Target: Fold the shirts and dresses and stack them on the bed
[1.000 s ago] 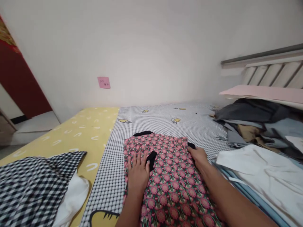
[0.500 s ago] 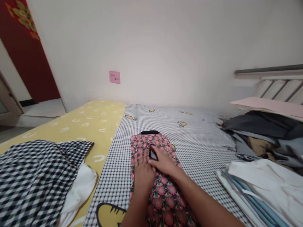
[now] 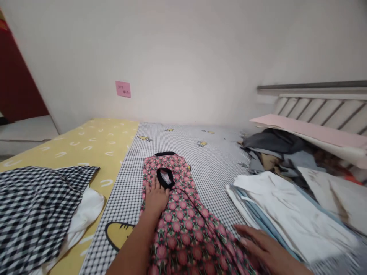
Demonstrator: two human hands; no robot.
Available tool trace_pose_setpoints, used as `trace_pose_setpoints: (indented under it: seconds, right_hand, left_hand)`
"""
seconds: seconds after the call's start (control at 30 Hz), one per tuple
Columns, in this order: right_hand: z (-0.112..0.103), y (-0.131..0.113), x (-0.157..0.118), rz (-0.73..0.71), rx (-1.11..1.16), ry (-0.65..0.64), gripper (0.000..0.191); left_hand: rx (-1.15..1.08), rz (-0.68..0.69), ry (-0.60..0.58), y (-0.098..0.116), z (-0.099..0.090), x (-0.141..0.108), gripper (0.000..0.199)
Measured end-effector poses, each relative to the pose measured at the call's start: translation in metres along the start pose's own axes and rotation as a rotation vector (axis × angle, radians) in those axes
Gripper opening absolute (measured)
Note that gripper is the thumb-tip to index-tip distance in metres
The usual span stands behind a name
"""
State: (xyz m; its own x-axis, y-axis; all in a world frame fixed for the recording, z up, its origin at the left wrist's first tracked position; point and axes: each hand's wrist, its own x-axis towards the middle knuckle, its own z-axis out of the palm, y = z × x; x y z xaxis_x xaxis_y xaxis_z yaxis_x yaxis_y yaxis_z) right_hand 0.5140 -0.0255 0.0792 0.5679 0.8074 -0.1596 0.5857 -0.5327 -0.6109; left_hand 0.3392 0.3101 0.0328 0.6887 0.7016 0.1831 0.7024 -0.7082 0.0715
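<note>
A pink floral garment (image 3: 183,217) with black trim lies lengthwise on the checked bed cover (image 3: 218,172). Near its upper end a black-edged oval opening (image 3: 165,178) shows. My left hand (image 3: 156,196) rests flat on the fabric just below and left of that opening, fingers spread. At the lower right, my right hand (image 3: 258,244) is at the garment's right edge, its fingers apart and pointing left; its underside is hidden, and no cloth shows gripped in it.
A black-and-white checked cloth (image 3: 43,206) and a white cloth (image 3: 88,208) lie on the left, over a yellow sheet (image 3: 94,141). Folded white and blue clothes (image 3: 275,206) and dark clothes (image 3: 272,141) are piled on the right beside a rail (image 3: 315,84).
My right hand has moved from beside my left hand down to the lower right. The black-edged opening is now uncovered, and the garment's right side spreads wider. The view has turned right.
</note>
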Motion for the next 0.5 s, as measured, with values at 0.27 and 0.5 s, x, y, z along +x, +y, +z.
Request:
trace_pose_setpoints:
  seconds: [0.27, 0.5]
  right_hand:
    - [0.038, 0.031, -0.042, 0.057, -0.047, 0.199, 0.027]
    - [0.060, -0.039, -0.067, -0.096, 0.427, 0.281, 0.018]
  left_hand:
    - [0.110, 0.006, -0.132, 0.017, -0.023, -0.090, 0.055]
    - [0.047, -0.035, -0.059, 0.037, -0.027, -0.167, 0.052]
